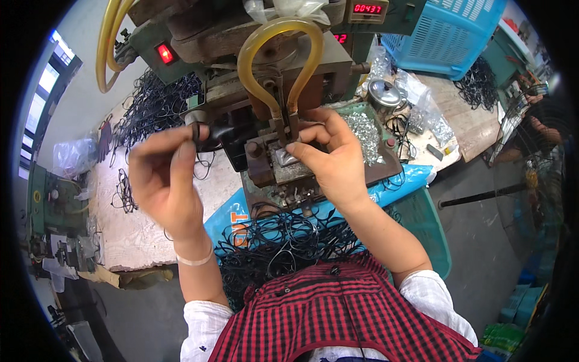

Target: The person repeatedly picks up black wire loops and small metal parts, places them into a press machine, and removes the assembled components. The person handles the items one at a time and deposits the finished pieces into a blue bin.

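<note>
Two hands up at the press. Below the wrists: heap of black cord loops (283, 241) on a blue tray (416, 175). Left hand (166, 181), blurred, fingers curled, pinching a black cord (208, 134) at its fingertips. Right hand (332, 160) half closed, fingertips touching the small metal die (283, 158) under the yellow tube (278, 60). Beyond the right hand: tray of silver clips (365, 130).

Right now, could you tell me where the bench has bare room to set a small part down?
The pale bench top left of the left hand is bare, between the black loops and the front edge. The wooden board below the blue basket has some room. Around the press and the lap pile of loops, it is crowded.
</note>
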The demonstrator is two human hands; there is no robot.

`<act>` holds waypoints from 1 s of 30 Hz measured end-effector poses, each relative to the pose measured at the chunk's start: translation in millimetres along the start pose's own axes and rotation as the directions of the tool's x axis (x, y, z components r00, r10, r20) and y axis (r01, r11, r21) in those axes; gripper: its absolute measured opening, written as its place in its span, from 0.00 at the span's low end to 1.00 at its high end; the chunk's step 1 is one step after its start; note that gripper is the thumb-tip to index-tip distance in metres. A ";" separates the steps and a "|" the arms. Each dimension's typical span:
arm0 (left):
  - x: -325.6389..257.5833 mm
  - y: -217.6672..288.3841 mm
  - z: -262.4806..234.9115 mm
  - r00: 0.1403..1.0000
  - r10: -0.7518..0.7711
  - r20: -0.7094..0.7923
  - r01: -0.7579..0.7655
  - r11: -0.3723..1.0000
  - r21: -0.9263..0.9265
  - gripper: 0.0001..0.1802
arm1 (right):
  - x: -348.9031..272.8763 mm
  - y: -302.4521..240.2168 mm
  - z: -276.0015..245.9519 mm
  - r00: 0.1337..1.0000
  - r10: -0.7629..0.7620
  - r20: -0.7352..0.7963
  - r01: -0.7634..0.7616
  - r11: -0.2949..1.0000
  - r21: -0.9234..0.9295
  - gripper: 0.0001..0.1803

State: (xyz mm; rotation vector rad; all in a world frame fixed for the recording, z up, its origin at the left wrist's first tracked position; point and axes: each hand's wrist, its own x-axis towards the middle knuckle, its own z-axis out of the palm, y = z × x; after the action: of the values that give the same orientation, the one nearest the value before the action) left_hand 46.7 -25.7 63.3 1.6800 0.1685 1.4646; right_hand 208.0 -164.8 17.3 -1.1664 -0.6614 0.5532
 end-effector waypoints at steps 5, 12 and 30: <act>-7.7 -2.8 -0.8 0.987 0.156 0.047 -0.147 0.977 -0.155 0.12 | -17.8 -19.0 -2.4 0.996 -0.045 0.071 0.051 0.995 -0.088 0.28; -45.0 2.8 19.5 0.752 0.335 0.568 -0.471 0.875 0.108 0.12 | -5.0 59.2 -128.3 0.929 -0.369 0.008 0.047 0.096 -0.994 0.11; -81.4 4.2 -15.2 0.695 0.321 0.643 -0.664 0.629 0.404 0.12 | 41.5 76.6 -119.2 0.910 -0.333 0.246 0.240 -0.059 -0.969 0.18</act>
State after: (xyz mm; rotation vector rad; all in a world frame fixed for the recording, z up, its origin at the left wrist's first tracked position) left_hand 7.8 -69.9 4.9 2.8105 -0.1917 1.3470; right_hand 318.5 -189.4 -77.5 -2.3215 -1.3115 -0.5912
